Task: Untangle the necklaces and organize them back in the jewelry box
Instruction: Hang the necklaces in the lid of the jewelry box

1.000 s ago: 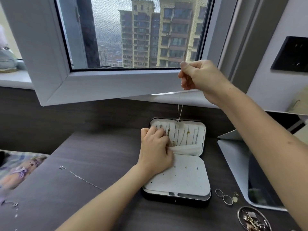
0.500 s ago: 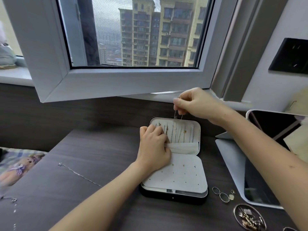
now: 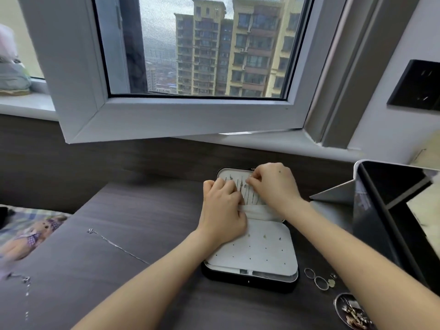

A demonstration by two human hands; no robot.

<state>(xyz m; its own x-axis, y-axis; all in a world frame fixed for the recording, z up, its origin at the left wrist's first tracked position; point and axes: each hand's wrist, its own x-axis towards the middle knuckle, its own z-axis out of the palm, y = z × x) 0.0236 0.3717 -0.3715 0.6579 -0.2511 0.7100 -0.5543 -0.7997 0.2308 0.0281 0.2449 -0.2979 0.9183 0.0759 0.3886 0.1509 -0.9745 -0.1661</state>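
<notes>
The jewelry box (image 3: 250, 273) lies open on the dark table (image 3: 142, 294), directly under both hands. Its lid lies flat on the far side, and its white base panel is nearer to the person than the hands.

The left hand (image 3: 222, 210) rests on the left part of the box, where lid and base meet. Its fingers are curled, the knuckles are up, and the thumb lies along the upper edge of the white pocket (image 3: 264, 211) in the lid. I cannot tell if this hand really grips the pocket or only presses on it.

The right hand (image 3: 276, 186) is just beside the left one, a little farther away, over the right part of the lid. Its thumb and forefinger are closed together and pinch a necklace (image 3: 246, 186) at its top, close to the upper rim. In the narrow gap between the two hands a row of thin chains (image 3: 250, 197) hangs straight down into the pocket.

Well to the left of the left hand, a loose silver chain (image 3: 114, 244) lies stretched on the table, and one more chain (image 3: 23, 281) lies farther left, near the table edge. Below the right forearm, beside the near right corner of the box, are two rings (image 3: 315, 277) and a small dish (image 3: 352, 313) with small metal pieces. To the right of the right hand stands a tablet (image 3: 390, 206) in a folded case.
</notes>
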